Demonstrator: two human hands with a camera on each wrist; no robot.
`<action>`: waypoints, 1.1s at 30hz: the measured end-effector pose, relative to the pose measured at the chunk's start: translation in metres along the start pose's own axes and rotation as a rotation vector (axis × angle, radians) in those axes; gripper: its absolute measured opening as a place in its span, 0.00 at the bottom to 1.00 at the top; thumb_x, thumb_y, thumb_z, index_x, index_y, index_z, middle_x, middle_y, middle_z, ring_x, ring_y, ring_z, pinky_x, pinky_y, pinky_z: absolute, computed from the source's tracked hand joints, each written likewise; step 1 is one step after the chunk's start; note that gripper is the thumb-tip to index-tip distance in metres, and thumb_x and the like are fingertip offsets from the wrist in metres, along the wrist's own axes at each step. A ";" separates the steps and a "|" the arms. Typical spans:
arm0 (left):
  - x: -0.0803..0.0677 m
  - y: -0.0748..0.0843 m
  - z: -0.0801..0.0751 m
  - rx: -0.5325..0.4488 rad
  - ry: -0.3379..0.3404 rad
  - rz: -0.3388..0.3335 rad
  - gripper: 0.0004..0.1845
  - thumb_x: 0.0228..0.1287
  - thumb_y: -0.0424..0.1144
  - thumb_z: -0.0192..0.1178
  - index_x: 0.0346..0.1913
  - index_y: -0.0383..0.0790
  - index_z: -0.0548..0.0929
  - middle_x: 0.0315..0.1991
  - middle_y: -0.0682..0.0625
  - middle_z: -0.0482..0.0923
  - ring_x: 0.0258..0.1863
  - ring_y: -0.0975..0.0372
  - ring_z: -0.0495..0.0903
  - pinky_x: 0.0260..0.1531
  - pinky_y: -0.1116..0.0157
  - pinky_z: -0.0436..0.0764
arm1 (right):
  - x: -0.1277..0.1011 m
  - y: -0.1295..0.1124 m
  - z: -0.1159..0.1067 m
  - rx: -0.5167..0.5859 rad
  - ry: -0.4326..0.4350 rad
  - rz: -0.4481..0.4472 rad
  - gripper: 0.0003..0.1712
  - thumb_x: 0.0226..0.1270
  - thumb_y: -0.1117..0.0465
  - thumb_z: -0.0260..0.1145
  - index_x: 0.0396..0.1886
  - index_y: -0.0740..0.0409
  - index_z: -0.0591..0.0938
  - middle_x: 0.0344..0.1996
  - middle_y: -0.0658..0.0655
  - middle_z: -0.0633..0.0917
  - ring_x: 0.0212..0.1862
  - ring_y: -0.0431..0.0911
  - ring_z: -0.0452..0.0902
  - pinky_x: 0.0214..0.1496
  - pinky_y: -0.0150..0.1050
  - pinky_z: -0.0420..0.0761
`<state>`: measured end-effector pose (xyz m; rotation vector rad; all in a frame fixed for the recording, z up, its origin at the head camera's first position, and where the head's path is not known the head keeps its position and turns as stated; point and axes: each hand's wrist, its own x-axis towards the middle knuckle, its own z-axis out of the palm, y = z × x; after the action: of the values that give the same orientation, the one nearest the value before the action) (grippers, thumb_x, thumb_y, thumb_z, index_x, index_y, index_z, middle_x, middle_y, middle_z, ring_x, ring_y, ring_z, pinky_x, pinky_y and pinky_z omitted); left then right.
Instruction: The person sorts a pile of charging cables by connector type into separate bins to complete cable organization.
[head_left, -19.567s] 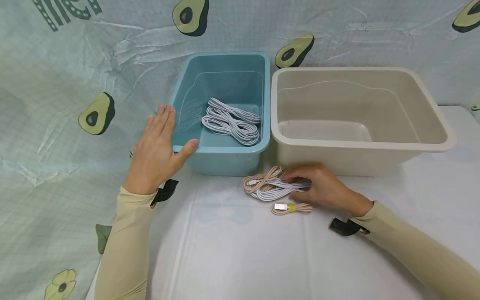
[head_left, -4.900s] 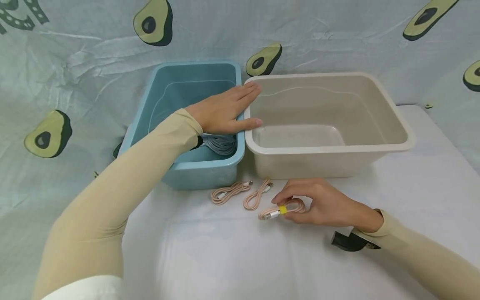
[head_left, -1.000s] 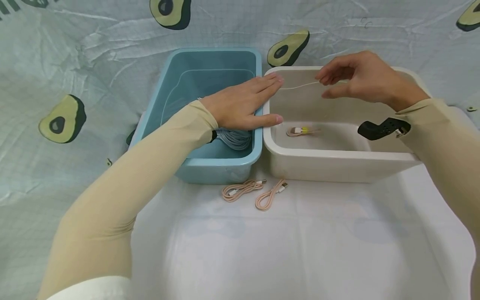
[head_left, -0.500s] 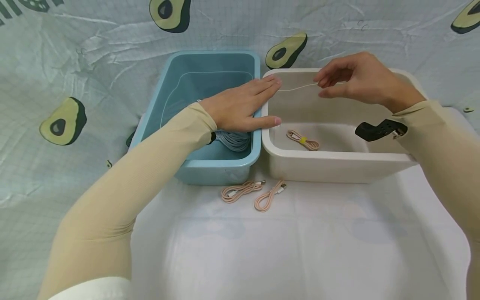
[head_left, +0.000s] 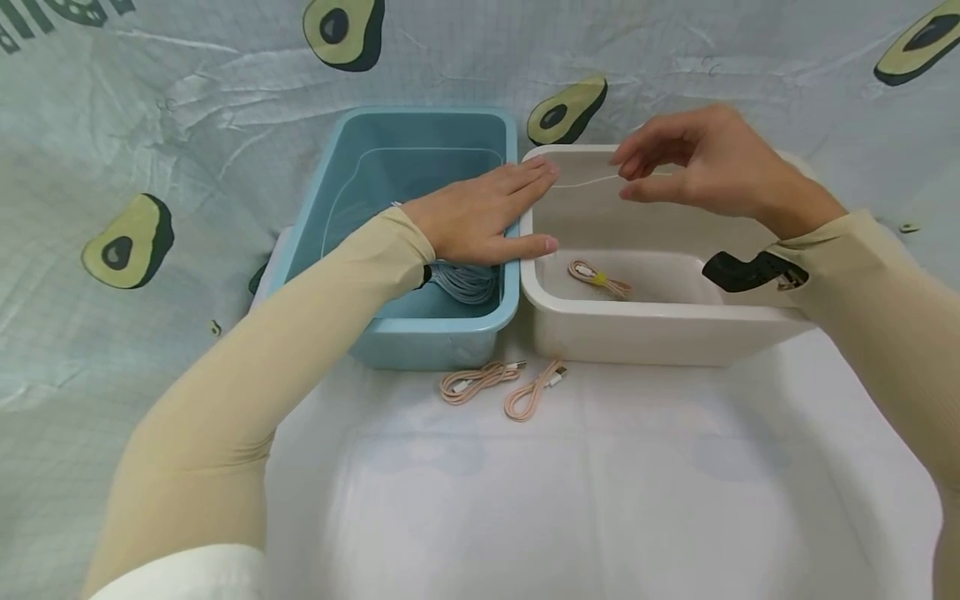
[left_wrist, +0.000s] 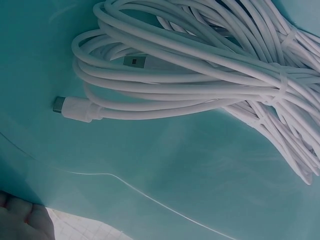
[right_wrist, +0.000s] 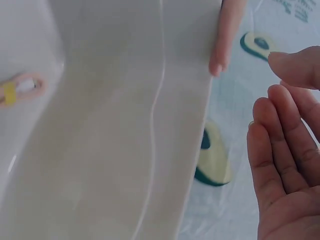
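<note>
My left hand [head_left: 483, 212] lies with straight fingers over the adjoining rims of the blue bin [head_left: 427, 346] and the beige bin [head_left: 660, 335]. Above the beige bin hovers my right hand [head_left: 705, 167], fingers relaxed and holding nothing; the right wrist view shows that hand's bare palm [right_wrist: 290, 200]. A pink charging cable with a yellow band [head_left: 602, 280] lies on the beige bin's floor. Bundled white charging cables [left_wrist: 200, 85] fill part of the blue bin, partly hidden by my left wrist in the head view.
Two coiled pink cables, one on the left [head_left: 483, 378] and one on the right [head_left: 538, 385], lie on the white tablecloth [head_left: 480, 500] before the bins. An avocado-print sheet [head_left: 225, 125] hangs behind and to the left.
Since 4.9 s ago my right hand has let go of the yellow-banded pink cable inside the beige bin. That cable has since tipped flat. The white cables on the table 19.6 s ago are gone from there.
</note>
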<state>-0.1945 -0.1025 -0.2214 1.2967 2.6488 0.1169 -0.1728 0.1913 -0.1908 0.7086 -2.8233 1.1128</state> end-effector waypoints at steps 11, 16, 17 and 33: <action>0.000 0.000 0.000 0.001 -0.020 -0.028 0.50 0.74 0.72 0.39 0.85 0.46 0.37 0.87 0.53 0.32 0.87 0.59 0.33 0.88 0.56 0.42 | -0.022 -0.036 0.009 -0.026 0.005 -0.258 0.17 0.57 0.72 0.78 0.47 0.59 0.90 0.37 0.36 0.88 0.41 0.32 0.85 0.53 0.18 0.82; 0.000 0.000 0.000 0.002 -0.018 -0.032 0.50 0.74 0.73 0.38 0.85 0.47 0.37 0.87 0.54 0.31 0.87 0.59 0.34 0.88 0.56 0.43 | -0.035 -0.053 0.015 0.017 -0.075 -0.395 0.19 0.54 0.76 0.78 0.45 0.58 0.90 0.40 0.38 0.88 0.44 0.33 0.84 0.54 0.21 0.83; 0.000 0.000 -0.001 0.002 -0.017 -0.032 0.51 0.74 0.73 0.38 0.85 0.47 0.36 0.87 0.54 0.31 0.87 0.59 0.34 0.88 0.55 0.43 | -0.038 -0.056 0.017 0.023 -0.090 -0.405 0.19 0.54 0.76 0.78 0.45 0.58 0.90 0.40 0.38 0.88 0.44 0.33 0.84 0.54 0.21 0.83; 0.000 -0.001 0.000 -0.010 -0.007 -0.014 0.50 0.75 0.71 0.41 0.85 0.46 0.37 0.87 0.53 0.32 0.87 0.58 0.34 0.88 0.55 0.43 | -0.064 -0.074 0.054 0.121 -0.208 -0.652 0.22 0.51 0.74 0.80 0.44 0.48 0.90 0.37 0.43 0.90 0.42 0.32 0.83 0.49 0.21 0.81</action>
<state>-0.1958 -0.1029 -0.2212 1.2726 2.6478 0.1233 -0.0762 0.1342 -0.1954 1.6754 -2.3550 1.1239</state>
